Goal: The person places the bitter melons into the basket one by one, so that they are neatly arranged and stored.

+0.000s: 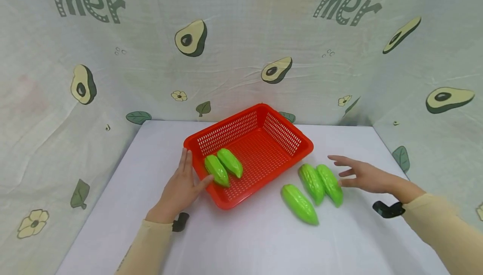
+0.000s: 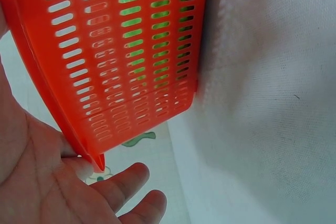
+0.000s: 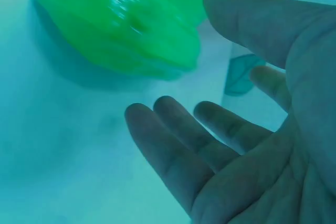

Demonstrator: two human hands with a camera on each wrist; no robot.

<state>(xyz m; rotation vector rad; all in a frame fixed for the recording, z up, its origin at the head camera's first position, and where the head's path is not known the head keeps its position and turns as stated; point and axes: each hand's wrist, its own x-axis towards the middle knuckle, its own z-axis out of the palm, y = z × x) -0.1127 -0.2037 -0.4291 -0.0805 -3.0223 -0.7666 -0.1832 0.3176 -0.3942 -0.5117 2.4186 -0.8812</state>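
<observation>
A red plastic basket [image 1: 260, 153] sits slanted on the white table, with two glossy green bitter gourds [image 1: 222, 166] in its left end. My left hand [image 1: 181, 191] rests at the basket's left corner, fingers extended along the outer side and thumb over the rim. From the left wrist view, the rim [image 2: 58, 108] lies against the palm side of that hand. Three more bitter gourds [image 1: 299, 204] lie on the table right of the basket. Beside the rightmost gourd [image 3: 121, 30], my right hand [image 1: 366, 176] hovers with spread, slightly bent fingers and holds nothing.
The white table [image 1: 241, 241] extends in front of the basket. Behind and at both sides hangs a pale cloth [image 1: 234, 86] printed with avocados, leaves and lettering. A dark strap piece [image 1: 388, 209] shows at the right wrist.
</observation>
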